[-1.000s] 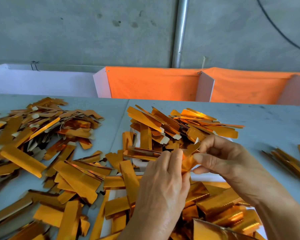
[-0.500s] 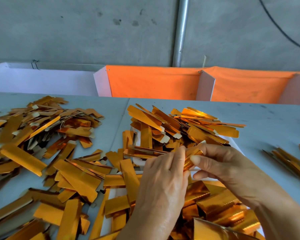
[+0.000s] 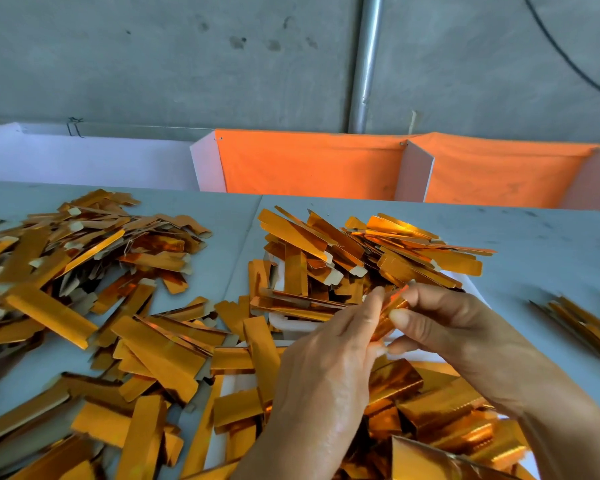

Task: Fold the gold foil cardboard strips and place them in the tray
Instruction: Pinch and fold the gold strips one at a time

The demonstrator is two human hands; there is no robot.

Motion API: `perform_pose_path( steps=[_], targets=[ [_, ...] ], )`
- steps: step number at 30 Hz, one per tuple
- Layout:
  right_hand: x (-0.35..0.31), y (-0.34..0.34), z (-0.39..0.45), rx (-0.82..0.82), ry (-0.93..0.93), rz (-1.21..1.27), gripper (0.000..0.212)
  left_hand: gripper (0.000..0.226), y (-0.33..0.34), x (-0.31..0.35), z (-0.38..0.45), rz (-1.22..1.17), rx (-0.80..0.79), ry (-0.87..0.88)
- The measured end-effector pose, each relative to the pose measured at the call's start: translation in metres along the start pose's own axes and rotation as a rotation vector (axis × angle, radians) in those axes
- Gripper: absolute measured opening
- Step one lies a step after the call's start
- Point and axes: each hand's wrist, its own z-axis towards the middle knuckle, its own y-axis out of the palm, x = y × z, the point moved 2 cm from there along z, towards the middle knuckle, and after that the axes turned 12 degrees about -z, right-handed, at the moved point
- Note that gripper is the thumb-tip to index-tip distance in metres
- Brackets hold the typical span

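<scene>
On the far left of the desk (image 3: pixel 219 216) we see a large loose heap of gold foil strips (image 3: pixel 84 258). Many of them show the pale cardboard back, and we judge that most of this heap is not yet folded, though from this angle we cannot be sure for each piece. More strips lie scattered (image 3: pixel 160 355) towards the near edge, some flat and some with one long edge turned up.

In the middle stands the white tray (image 3: pixel 288 323). Only small parts of its rim are visible, because a pile of strips (image 3: pixel 371 251) covers it at the far end and shinier folded pieces (image 3: pixel 440 420) fill its near part. So a good part of the work seems done already.

Just above the tray our left hand (image 3: pixel 329 386) pinches one gold strip (image 3: pixel 392 306) between thumb and fingertips. Our right hand (image 3: pixel 465 334) holds the other side of the same strip, fingers curled round it. The strip is bent between the two hands, so we judge that the fold is in progress and the piece has not yet gone into the tray.

At the far right a small bundle of strips (image 3: pixel 582 323) lies apart on the desk, partly blurred. We think these, together with the left heap, are what remains.
</scene>
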Motion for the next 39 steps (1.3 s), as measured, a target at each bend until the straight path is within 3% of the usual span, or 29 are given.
perform_pose_path(
  steps=[9, 19, 22, 25, 28, 31, 39],
  targets=[
    [0.003, 0.003, 0.001, -0.002, 0.012, -0.054, 0.021, 0.048, -0.001, -0.001, -0.001, -0.158, 0.119, -0.044],
    [0.003, 0.002, 0.001, 0.084, -0.066, -0.063, 0.017, 0.042, 0.002, -0.008, -0.004, -0.072, 0.047, -0.103],
    [0.000, -0.003, 0.000, 0.095, -0.118, 0.006, 0.026, 0.048, 0.000, -0.006, -0.004, -0.082, 0.012, -0.114],
    [0.000, -0.004, -0.001, 0.081, -0.111, 0.011, 0.029, 0.037, 0.000, -0.007, -0.004, -0.081, -0.025, -0.117],
    [0.001, -0.002, -0.001, 0.061, -0.076, -0.023, 0.030, 0.041, 0.001, -0.009, -0.004, -0.091, 0.011, -0.120],
    [0.001, -0.002, 0.000, 0.071, -0.065, -0.007, 0.032, 0.054, -0.001, -0.005, -0.004, -0.165, 0.021, -0.110],
    [0.002, -0.002, 0.001, 0.080, -0.049, 0.037, 0.032, 0.043, 0.000, -0.011, -0.005, -0.366, -0.008, -0.219]
  ],
)
